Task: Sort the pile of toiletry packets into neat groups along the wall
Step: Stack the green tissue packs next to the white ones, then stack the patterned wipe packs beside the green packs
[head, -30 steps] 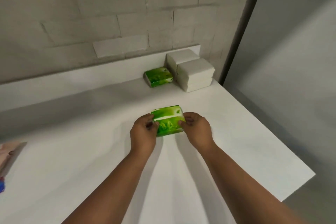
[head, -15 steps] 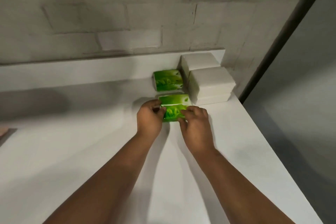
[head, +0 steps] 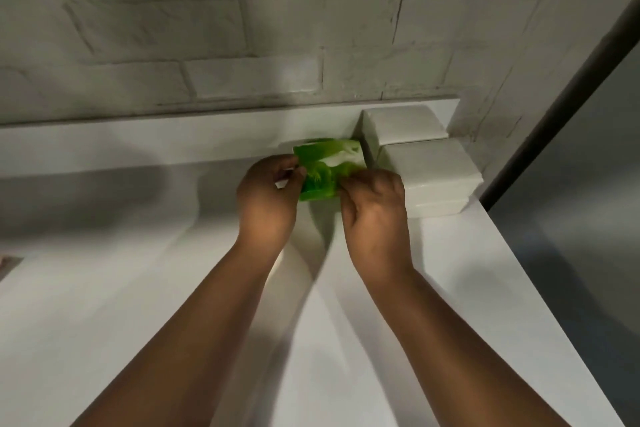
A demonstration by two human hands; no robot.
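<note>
1. White, smooth counter (head: 173, 305) is seen running up to a low ledge under a grey painted brick wall (head: 242, 28).
2. A green packet (head: 325, 170) is pinched at its ends by the left hand (head: 266, 198) and right hand (head: 374, 211), fingers curled, near the ledge.
3. White packets (head: 429, 166) are stacked just beside it, in the corner.

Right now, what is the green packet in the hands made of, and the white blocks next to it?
The green packet looks like thin glossy plastic film: it shines, and both hands' fingers pinch its ends. The white blocks look like stacked soft paper, maybe napkins, matte, with faint layer lines on their sides; any clear wrapper can't be told.
</note>
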